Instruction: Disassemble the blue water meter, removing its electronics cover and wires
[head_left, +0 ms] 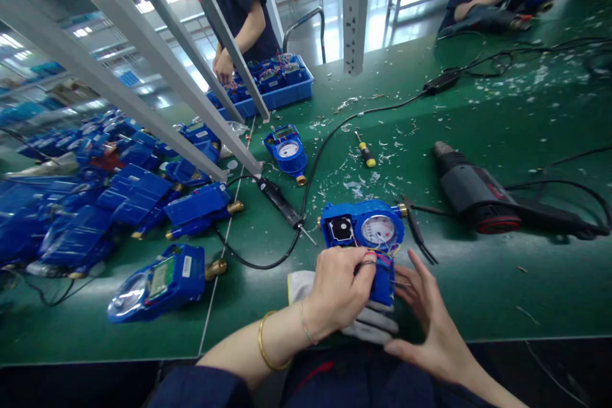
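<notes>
An opened blue water meter [351, 207] lies in front of me, its round dial and a dark square compartment facing up. Several thin coloured wires [382, 258] run from it toward a blue cover piece [382, 287]. My left hand [339, 284] is closed, with thumb and index finger pinching the wires above the cover. Spread fingers and thumb mark my right hand [430, 319], whose fingertips are close to the cover's right edge; whether they touch it is unclear. A whitish work glove [370, 326] lies beneath the cover and my left hand.
Pliers [415, 233] and a heat gun [473, 191] lie to the right. Beyond are a yellow-black screwdriver [366, 152], an electric screwdriver [281, 201] with its cable and another meter [287, 150]. More meters [138, 191] crowd the left. Metal posts [167, 70] rise there; two co-workers stand across.
</notes>
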Motion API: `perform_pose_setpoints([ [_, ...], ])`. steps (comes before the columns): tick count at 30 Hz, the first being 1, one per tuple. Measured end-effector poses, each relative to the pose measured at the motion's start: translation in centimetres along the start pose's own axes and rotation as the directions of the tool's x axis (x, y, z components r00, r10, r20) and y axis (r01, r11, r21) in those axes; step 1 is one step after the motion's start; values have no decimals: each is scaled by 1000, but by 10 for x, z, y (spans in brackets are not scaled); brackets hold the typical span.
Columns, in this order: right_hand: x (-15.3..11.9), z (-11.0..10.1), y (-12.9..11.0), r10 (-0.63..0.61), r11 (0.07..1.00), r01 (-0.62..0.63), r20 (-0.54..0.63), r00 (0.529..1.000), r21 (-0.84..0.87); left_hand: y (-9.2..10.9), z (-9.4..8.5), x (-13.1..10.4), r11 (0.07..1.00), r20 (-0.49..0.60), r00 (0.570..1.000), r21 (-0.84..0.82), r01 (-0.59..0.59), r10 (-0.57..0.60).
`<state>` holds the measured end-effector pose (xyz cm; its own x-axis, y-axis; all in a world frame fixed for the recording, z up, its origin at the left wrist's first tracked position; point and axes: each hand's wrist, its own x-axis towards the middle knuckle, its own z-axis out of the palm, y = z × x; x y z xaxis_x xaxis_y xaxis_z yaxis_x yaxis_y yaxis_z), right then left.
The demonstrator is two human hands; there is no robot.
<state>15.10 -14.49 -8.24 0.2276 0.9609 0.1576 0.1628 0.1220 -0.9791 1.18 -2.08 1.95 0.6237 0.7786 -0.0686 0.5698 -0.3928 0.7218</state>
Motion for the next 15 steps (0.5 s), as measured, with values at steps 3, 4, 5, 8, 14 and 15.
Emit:
perform_pose_setpoints([
  [3,2,4,-11,66,997,-60,-117,991,54,10,8,-1,992,44,996,-101,79,-75],
  [4,3,5,-15,95,995,-86,-173,980,56,12,10,-2,987,64,995,-133,85,-77],
  [5,4,7,-18,124,992,-115,-227,966,51,15,12,-3,983,86,994,-162,84,-70],
  [8,8,6,-28,180,983,-180,-334,925,30,20,12,-3,977,141,990,-212,28,2],
  [14,33,-48,-49,313,950,-308,-247,917,59,16,-9,15,964,121,972,152,-218,201],
  [15,41,-59,-53,368,930,-362,-175,913,69,13,-14,20,937,94,963,226,-266,251],
])
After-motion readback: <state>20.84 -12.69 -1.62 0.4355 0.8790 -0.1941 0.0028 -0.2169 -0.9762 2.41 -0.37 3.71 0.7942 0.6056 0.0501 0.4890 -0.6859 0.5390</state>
